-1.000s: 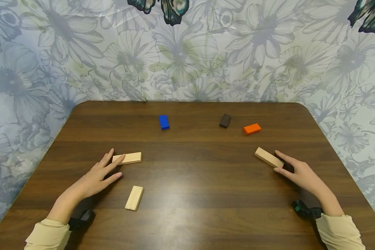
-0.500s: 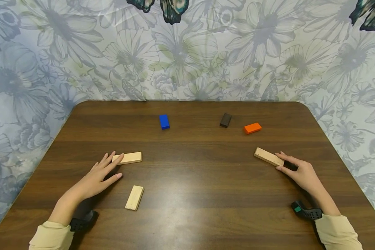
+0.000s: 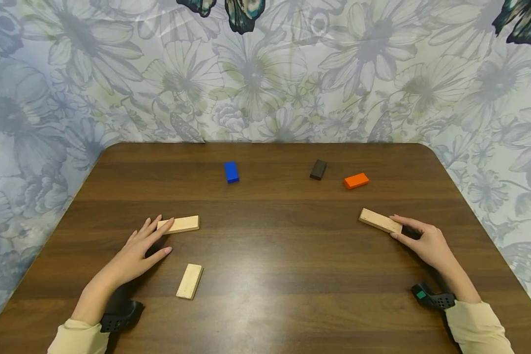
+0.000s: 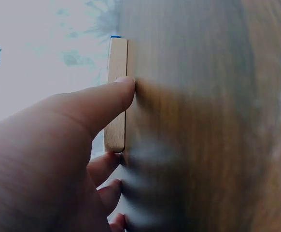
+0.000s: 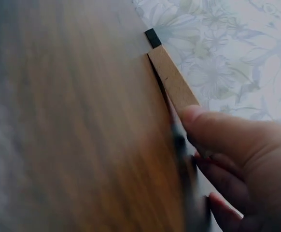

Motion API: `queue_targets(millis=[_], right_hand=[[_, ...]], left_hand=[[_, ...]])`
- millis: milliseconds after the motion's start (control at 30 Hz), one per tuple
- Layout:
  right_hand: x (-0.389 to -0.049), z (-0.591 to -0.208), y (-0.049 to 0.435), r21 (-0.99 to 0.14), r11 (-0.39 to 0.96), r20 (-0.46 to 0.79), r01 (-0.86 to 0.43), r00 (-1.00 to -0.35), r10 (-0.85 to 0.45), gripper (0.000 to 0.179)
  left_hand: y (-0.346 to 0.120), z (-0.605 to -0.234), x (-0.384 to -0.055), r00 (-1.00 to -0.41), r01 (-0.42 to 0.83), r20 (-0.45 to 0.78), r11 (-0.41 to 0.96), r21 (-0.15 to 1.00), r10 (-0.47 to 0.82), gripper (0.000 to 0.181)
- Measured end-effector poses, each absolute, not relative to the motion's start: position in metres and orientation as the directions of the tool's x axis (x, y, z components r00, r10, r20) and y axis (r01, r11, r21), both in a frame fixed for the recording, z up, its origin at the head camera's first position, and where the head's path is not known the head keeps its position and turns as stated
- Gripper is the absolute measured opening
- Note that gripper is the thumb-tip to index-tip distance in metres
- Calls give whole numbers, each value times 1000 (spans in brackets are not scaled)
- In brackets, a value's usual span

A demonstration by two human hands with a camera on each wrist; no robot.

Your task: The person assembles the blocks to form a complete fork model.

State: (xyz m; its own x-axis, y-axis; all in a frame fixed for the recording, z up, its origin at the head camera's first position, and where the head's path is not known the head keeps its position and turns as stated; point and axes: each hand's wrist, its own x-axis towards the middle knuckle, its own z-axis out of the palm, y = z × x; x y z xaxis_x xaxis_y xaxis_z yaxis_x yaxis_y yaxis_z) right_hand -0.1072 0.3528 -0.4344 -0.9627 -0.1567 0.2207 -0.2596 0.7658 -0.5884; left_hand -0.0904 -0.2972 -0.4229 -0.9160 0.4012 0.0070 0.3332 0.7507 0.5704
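My left hand (image 3: pixel 134 255) lies spread with nearly straight fingers. Its index fingertip overlaps the left end of a pale wooden block (image 3: pixel 187 223), while the thumb stands apart from that block. In the left wrist view the same wooden block (image 4: pixel 116 130) passes behind the thumb. A second wooden block (image 3: pixel 189 281) lies slanted to the right of the left hand. Over on the right, my right hand (image 3: pixel 429 246) pinches the near end of a third wooden block (image 3: pixel 379 221) between thumb and fingers. A dark wedge shows under this block (image 5: pixel 172 79) in the right wrist view.
Toward the back of the brown wooden table (image 3: pixel 274 246) lie a blue block (image 3: pixel 231 172), a black block (image 3: pixel 318 169) and an orange block (image 3: pixel 356 181). A flower-patterned covering (image 3: pixel 265 88) rises behind the table's far edge. Both wrists wear black bands.
My right thumb and fingers have drawn slightly closer around the end of the right wooden block. The left hand has barely moved, and the blocks lie nearly where they were.
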Motion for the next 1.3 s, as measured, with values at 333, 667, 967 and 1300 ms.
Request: queue_targets(millis=[333,667,967,1300], right_hand=[[-119,-422,340,-708,650,203,-276,-961,-187,38],[-144,-401,293,-957,241,114,-164,-971,-209,38],[-170,-387,226,-986,47,142,-158,-959,-245,29],[-182,-390,180,-984,120,87,-130,-946,-313,35]], left_hand=[[-297,-425,-91,-912,332,-3,742,582,410,66],[-295,-423,-89,-916,327,-3,749,577,401,66],[-295,-428,-88,-922,321,15,742,589,387,63],[-294,-427,-88,-927,310,15,745,590,375,63]])
